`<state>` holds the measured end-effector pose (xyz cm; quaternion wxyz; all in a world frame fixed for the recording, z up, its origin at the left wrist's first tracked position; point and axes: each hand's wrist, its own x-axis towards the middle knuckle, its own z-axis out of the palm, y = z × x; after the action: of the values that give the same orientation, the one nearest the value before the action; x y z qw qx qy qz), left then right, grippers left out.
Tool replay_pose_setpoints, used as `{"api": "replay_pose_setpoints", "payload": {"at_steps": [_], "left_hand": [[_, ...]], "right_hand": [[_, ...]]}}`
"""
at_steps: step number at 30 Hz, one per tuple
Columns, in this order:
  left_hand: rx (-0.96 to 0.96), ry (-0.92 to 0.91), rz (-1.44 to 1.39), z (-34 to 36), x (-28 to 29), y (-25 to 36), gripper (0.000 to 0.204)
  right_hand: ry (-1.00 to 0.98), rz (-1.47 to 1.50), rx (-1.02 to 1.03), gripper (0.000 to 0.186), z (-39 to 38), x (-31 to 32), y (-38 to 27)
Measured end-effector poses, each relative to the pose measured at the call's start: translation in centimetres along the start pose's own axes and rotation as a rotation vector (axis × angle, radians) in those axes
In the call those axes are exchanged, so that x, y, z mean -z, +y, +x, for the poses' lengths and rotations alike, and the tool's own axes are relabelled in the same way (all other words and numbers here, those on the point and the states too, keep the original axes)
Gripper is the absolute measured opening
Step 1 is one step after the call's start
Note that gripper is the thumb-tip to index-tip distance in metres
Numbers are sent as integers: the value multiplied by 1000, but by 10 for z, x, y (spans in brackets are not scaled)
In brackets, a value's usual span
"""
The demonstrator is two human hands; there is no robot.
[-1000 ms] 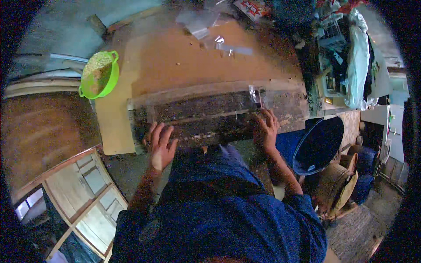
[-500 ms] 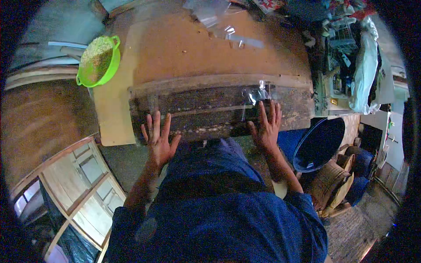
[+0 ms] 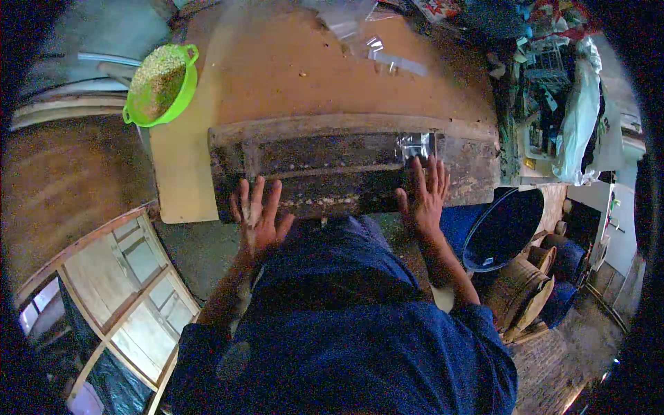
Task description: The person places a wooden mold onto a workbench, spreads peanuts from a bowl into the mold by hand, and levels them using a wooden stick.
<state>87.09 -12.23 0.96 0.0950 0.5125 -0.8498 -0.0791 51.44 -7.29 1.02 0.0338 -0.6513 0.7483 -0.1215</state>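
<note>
Has spread right hand (image 3: 424, 206) wider since earlier, just beside plastic (image 3: 415, 144). Spreads left hand (image 3: 261, 221) wide, well apart.

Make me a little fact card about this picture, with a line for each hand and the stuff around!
Left hand: open, fingers spread, at the near edge of the dark wooden board
Right hand: open, fingers pointing away from the person, over the same board
Nearest the right fingertips: shiny clear plastic; touching or not, I can't tell
Beyond the board: brown tabletop
Far left: bright green two-handled bowl holding pale grains
Right, lower down: open blue tub
</note>
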Motion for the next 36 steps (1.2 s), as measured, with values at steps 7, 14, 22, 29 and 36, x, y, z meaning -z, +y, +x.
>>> {"api": "replay_pose_setpoints", "payload": {"at_steps": [7, 14, 22, 29, 36], "left_hand": [[-12, -10, -105, -1, 6, 1, 71], [33, -103, -26, 41, 38, 15, 69], [-21, -78, -13, 54, 29, 10, 63], [-41, -94, -10, 64, 21, 8, 62], [-7, -76, -35, 56, 27, 3, 65]], "right_hand": [[26, -11, -4, 68, -2, -3, 4], [-54, 7, 110, 64, 29, 12, -16], [-106, 40, 169, 62, 44, 18, -26], [-277, 2, 114, 61, 52, 13, -22], [-373, -28, 106, 58, 71, 48, -53]]}}
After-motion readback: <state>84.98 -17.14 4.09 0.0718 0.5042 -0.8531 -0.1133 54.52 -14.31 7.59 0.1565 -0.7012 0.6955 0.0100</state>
